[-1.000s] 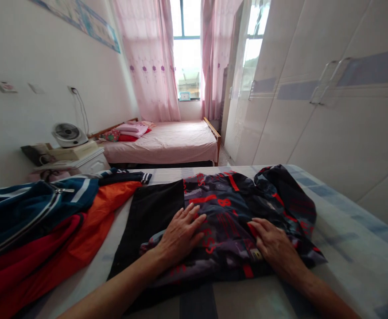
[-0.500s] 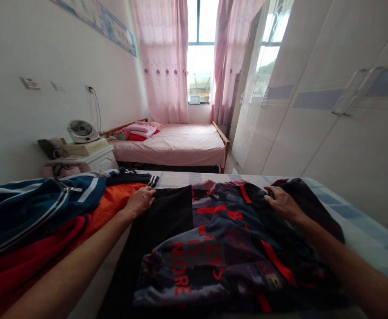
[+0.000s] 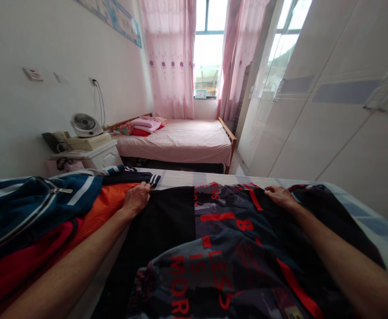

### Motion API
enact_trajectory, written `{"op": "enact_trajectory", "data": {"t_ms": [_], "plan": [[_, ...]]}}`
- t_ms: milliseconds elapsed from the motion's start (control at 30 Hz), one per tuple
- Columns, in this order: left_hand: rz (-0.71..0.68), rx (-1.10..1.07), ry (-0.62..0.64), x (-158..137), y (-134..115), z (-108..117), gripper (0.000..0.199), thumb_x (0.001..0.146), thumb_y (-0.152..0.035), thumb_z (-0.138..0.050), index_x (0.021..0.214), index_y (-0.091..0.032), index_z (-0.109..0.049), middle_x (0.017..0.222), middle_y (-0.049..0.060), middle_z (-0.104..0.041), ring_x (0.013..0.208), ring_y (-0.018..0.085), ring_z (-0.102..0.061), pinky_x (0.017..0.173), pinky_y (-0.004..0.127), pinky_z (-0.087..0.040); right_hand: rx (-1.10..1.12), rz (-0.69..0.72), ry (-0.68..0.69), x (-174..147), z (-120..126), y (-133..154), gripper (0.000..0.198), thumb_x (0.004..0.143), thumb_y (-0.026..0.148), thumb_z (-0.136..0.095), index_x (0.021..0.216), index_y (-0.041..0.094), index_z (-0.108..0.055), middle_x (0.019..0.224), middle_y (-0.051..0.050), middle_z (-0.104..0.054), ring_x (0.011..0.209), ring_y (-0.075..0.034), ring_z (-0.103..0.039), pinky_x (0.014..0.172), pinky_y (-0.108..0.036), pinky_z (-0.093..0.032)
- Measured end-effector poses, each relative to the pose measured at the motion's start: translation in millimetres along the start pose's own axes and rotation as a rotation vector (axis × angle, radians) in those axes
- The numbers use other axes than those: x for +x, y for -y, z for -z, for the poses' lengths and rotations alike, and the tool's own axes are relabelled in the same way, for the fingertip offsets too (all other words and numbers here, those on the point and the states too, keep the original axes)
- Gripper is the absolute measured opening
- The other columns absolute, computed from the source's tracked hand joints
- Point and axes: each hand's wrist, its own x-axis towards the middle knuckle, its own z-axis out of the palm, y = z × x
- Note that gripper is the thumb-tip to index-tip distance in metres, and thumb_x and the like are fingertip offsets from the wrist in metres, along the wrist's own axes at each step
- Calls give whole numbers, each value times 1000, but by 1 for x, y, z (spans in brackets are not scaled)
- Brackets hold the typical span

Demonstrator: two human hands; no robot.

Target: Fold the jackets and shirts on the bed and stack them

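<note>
A dark jacket [image 3: 220, 230] with grey patches, red stripes and red "LESS IS MORE" lettering lies spread in front of me. One sleeve [image 3: 180, 283] is folded across it, cuff to the left; another dark part [image 3: 340, 217] reaches out to the right. At the far left corner, my left hand [image 3: 137, 200] is closed on the jacket's black edge. My right hand [image 3: 280, 196] pinches the far edge on the right side, thumb and fingers together. The near end of the jacket runs out of view.
Left of the jacket lie a blue zipped jacket [image 3: 41, 199], an orange garment [image 3: 101, 208] and a red one [image 3: 31, 261]. All rest on a bed with a checked sheet [image 3: 356, 199]. Beyond stand a pink bed [image 3: 187, 137], a small fan [image 3: 85, 125] on a cabinet [image 3: 104, 155] and white wardrobes [image 3: 313, 124].
My right hand has tightened into a pinch at the far edge, and the jacket lies wider to the right. My left hand keeps its corner. The view has shifted slightly.
</note>
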Motion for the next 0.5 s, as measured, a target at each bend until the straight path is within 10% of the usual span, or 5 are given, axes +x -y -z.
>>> {"op": "enact_trajectory", "data": {"t_ms": [267,500], "plan": [[-223,-151,223,21,11,5,60,73,-46,-58,125,-17,-54,120,8,-62,112,23,-55,95,28,-40,182,12,107,9,-2,24,38,71,36,-62,100,12,-70,94,-9,-71,85,-21,-65,72,-24,-48],[-216,-186,185,22,14,13,23,71,-28,-54,87,-16,-66,87,4,-65,84,20,-61,74,26,-45,360,52,40,-10,11,41,24,71,25,-54,89,17,-69,72,-2,-69,72,-17,-64,63,-23,-48]]}}
